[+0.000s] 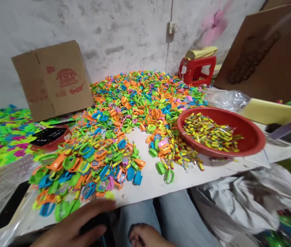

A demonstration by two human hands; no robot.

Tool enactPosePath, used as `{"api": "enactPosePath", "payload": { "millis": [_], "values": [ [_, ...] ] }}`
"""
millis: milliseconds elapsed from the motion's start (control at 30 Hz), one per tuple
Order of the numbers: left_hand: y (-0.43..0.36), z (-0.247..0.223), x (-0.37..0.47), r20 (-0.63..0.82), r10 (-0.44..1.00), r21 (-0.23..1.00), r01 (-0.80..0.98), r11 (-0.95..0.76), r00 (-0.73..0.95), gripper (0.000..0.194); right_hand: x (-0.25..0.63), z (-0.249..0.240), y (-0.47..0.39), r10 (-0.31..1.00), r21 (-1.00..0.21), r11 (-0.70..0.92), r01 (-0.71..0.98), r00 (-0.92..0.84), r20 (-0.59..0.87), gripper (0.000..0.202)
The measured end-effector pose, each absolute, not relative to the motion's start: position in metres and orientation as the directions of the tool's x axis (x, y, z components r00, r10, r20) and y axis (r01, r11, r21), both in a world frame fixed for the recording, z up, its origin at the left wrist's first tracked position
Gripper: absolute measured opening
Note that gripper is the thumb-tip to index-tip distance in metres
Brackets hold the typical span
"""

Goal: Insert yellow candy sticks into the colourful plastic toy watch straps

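Note:
At the bottom left edge, my left hand (76,224) is curved round a dark object (97,223) with a thin blue-green streak, its kind not clear. This hand is just in front of a heap of colourful plastic toy watches (99,154) in orange, green, blue and pink. Over my lap, between the knees, my right hand (148,236) is closed with curled fingers; what they hold, if anything, is hidden. Small yellow and red pieces (181,154) are mixed in at the heap's right side.
A red basin (253,137) of small yellow pieces stands at the right of the white table (148,181). A cardboard box (55,82) stands back left, near a small red bowl (49,145) with black sheets. Behind are a red stool (199,70) and a pink fan (216,22).

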State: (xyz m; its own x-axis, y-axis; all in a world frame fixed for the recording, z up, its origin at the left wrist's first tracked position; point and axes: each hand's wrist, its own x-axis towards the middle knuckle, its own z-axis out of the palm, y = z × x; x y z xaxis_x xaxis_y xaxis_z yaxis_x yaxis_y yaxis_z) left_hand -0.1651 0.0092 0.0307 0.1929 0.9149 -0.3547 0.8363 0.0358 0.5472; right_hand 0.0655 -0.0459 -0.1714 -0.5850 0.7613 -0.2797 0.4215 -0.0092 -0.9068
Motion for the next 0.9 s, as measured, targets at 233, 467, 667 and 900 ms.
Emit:
{"api": "enactPosePath", "payload": {
  "millis": [233,467,667,900],
  "values": [
    [0.081,-0.010,0.009,-0.079,0.835,0.531,0.732,-0.428,0.545,0.048,0.133,-0.110,-0.034,0.717,-0.975,-0.093,0.204,-0.666,-0.208,0.019],
    [0.101,-0.081,0.069,0.090,0.888,0.631,0.665,-0.401,0.450,0.043,0.249,-0.068,0.010,0.998,-0.813,0.041,0.581,0.012,0.059,0.021],
    [0.098,-0.087,0.064,0.128,0.928,0.731,0.599,-0.327,0.350,0.044,0.259,-0.068,0.048,0.990,-0.298,0.140,0.944,-0.132,0.047,0.040],
    [0.072,-0.068,0.046,-0.017,0.985,0.993,0.114,-0.003,0.174,0.044,0.242,-0.073,0.068,0.987,-0.219,0.160,0.963,-0.150,0.060,0.028]
  ]
}}
